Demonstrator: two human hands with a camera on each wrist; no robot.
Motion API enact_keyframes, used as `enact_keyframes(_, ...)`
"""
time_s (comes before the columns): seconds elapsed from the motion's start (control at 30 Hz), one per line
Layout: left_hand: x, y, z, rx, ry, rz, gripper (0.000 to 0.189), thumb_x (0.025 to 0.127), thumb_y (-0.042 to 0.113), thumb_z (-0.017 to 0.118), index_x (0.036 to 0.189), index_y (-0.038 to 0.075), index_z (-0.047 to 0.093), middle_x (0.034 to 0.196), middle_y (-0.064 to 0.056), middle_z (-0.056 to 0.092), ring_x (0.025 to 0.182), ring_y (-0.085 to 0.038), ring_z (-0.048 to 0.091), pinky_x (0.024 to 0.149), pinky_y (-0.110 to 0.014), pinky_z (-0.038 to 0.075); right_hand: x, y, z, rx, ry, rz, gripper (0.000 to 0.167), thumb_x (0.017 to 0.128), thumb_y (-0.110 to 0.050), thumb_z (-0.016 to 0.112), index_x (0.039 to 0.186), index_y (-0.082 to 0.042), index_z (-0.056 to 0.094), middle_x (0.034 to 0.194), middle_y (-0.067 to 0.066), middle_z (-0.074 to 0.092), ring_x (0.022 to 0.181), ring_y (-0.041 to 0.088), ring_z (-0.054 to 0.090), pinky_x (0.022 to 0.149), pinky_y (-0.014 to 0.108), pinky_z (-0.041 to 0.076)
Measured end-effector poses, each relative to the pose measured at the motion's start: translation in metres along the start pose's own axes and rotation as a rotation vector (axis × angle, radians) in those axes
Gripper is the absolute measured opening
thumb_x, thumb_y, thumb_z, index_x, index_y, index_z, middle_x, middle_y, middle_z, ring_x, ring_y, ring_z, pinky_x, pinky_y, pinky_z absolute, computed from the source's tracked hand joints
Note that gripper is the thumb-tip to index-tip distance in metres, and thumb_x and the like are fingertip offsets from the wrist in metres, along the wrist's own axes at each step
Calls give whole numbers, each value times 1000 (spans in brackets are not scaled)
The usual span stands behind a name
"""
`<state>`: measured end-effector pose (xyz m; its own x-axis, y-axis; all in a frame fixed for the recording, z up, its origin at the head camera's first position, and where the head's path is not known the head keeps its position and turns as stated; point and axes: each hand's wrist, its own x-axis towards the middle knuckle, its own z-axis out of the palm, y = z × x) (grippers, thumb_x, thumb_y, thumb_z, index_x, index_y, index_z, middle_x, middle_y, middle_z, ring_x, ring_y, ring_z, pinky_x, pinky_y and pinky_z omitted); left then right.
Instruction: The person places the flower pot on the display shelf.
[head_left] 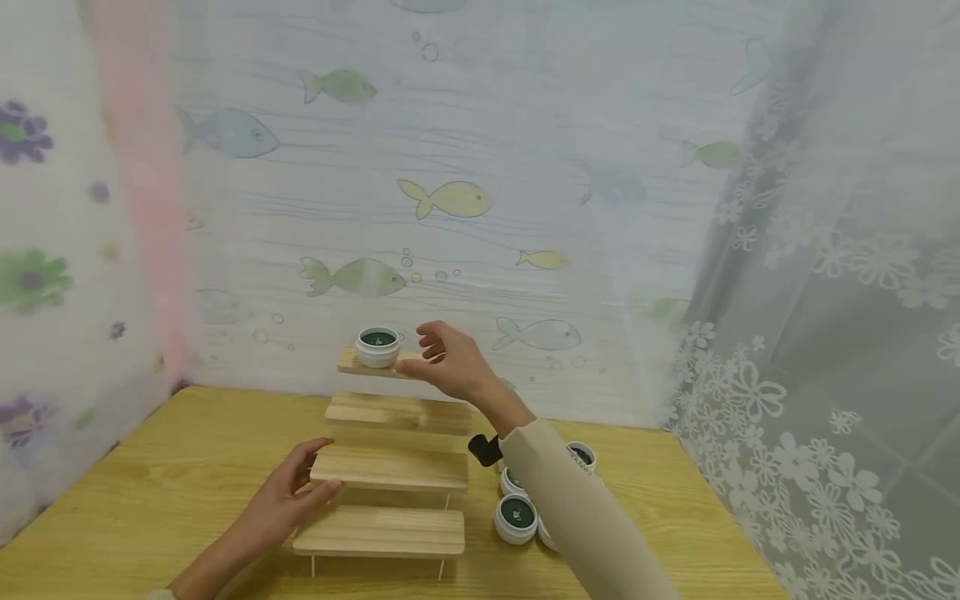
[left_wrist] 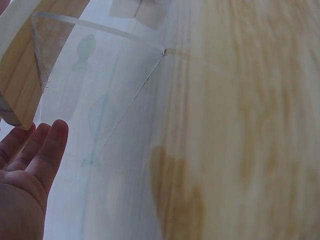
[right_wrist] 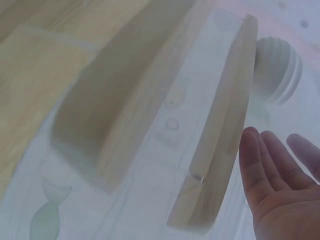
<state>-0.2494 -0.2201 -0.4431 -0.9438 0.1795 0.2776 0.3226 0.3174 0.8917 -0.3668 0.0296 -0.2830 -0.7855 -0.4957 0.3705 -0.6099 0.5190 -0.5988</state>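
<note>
A tiered wooden display stand stands on the table, its several boards stepping up toward the back. My left hand holds the left end of a lower board, thumb at the front edge and fingers behind it. In the left wrist view, the fingertips touch the edge of a board. A round white jar with dark green contents sits at the left of the top board. Just right of this jar is my right hand, fingers spread and holding nothing. The right wrist view shows the jar apart from the fingers.
Several similar white jars stand right of the stand, partly hidden by my right sleeve. A black object shows beside the right forearm. A fish-patterned curtain hangs behind the wooden table, with a floral lace curtain at the right.
</note>
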Motion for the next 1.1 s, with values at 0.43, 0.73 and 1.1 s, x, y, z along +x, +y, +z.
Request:
enact_keyframes(0.43,-2,1,1,3,1,-5,61,97,29,58,146,9,26,153,-27,17,136,-54,14,101,-66,29,-41,15,-16,-1,40,-64,58,82,-41,75,129,-14,54,120,9,62,100,16,62,86,31,52)
enact_keyframes(0.73,0,0,1,14,3,2,62,97,29,59,146,9,27,153,-28,18,136,-54,15,101,-66,28,-73,23,-24,-3,84,-137,58,81,-35,77,126,-4,55,113,7,62,99,18,61,86,34,53)
enact_keyframes(1.1,1,-1,0,20,6,7,63,96,29,59,146,8,27,152,-28,19,136,-54,15,100,-67,29,-114,42,-32,-23,123,-147,55,81,-37,77,127,-15,56,111,-2,62,100,14,60,85,35,53)
